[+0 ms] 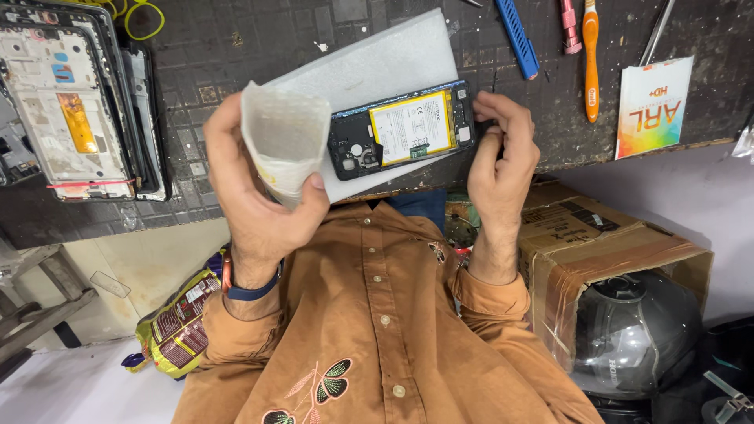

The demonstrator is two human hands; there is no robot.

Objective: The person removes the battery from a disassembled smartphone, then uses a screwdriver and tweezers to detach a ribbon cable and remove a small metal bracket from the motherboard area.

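While the left hand (259, 196) grips a small translucent pouch (284, 137) between thumb and fingers, the right hand (503, 149) rests its curled fingertips on the right end of the opened phone (400, 129), pinching at its edge rather than closing around it; whether it holds some small part there I cannot tell. The phone lies back-up with its cover off, battery (412, 126) exposed, on a white foam sheet (377, 67) at the near edge of the dark bench (236, 71). The pouch looks thin, light and limp, likely to crumple or slip, so a pinch near its lower fold suits it. The phone seems rigid but fragile, with bare boards and a soft battery that should not be pressed or bent; the safe hold would be along the frame's long edges. A stack of phone frames (71, 110) lies left, tools (591, 55) and a card (653, 106) right.
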